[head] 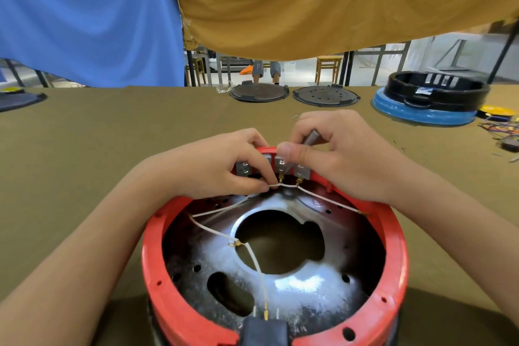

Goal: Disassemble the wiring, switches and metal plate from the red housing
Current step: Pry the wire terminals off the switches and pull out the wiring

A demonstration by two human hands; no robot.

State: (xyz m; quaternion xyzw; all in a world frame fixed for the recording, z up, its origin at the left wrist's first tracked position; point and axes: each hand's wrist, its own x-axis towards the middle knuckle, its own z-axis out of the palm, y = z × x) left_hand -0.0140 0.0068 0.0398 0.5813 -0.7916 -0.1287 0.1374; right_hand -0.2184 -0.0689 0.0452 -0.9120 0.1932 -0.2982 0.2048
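Observation:
The round red housing (148,264) lies upside down on the table in front of me. Inside it sits a shiny metal plate (306,286) with a large middle hole. White wires (254,258) with brass terminals run across the plate to grey switches (302,170) mounted on the far rim. My left hand (222,163) pinches a white wire just below the switches. My right hand (339,154) grips a grey metal tool (311,137), whose tip points down at the middle switch's terminal. A black block (265,331) sits at the near rim with a wire plugged in.
Two round dark lids (258,91) (325,95) lie at the far table edge. A black ring on a blue base (429,98) stands far right, beside loose coloured wires (500,126). Blue and mustard cloths (309,0) hang behind. A dark part (19,101) lies far left.

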